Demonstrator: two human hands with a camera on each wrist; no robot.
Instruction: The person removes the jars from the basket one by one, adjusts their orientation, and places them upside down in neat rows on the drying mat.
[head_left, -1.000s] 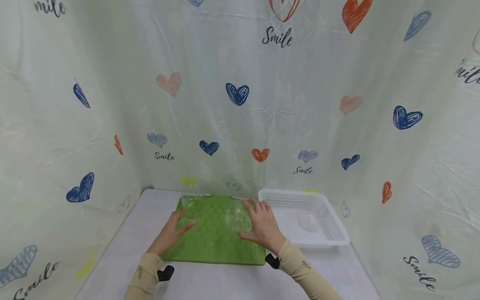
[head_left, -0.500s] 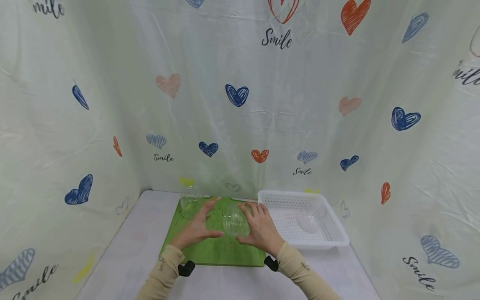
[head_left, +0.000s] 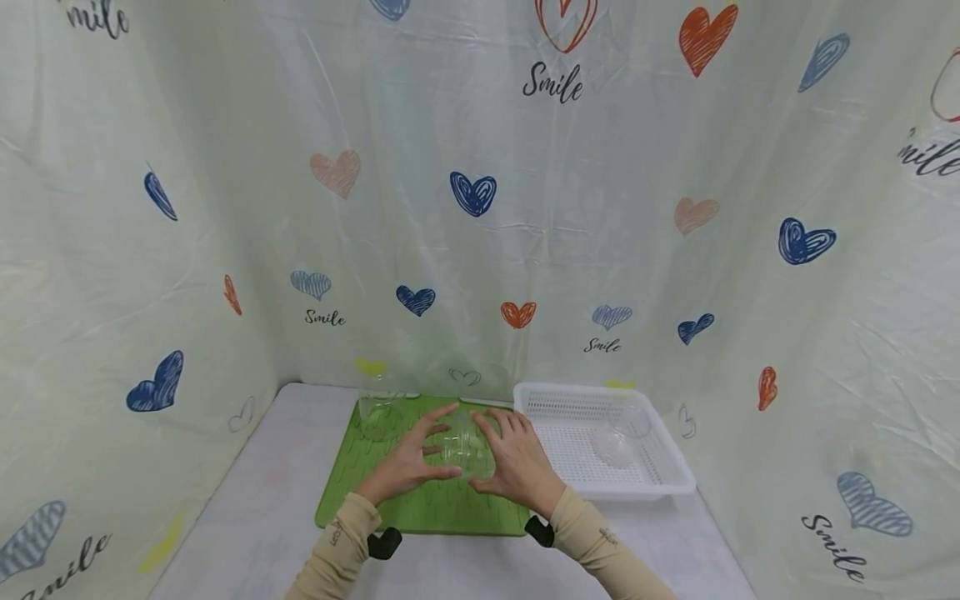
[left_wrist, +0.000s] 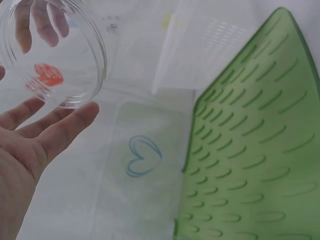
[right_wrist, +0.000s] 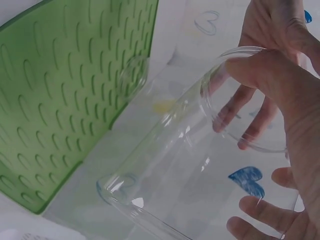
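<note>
A clear, empty-looking jar [head_left: 467,447] lies sideways in the air over the green ridged mat [head_left: 420,508]. My right hand [head_left: 519,458] grips it from the right, thumb along the near side and fingers spread round the far side. In the right wrist view the thumb lies across the jar [right_wrist: 170,155] close to its ringed mouth. My left hand [head_left: 405,462] curves loosely about the left end, thumb and fingers apart. One left fingertip is right at the rim of the jar [left_wrist: 103,60] in the left wrist view.
Another clear container [head_left: 378,412] stands at the mat's back left corner. To the right, a white perforated basket [head_left: 675,475] holds clear round pieces [head_left: 615,442]. A curtain printed with hearts [head_left: 472,193] closes off the back and sides of the white table [head_left: 285,450].
My left hand has come in from the left, away from the back left container, up to the jar's end. The jar has shifted slightly left with my right hand still gripping it.
</note>
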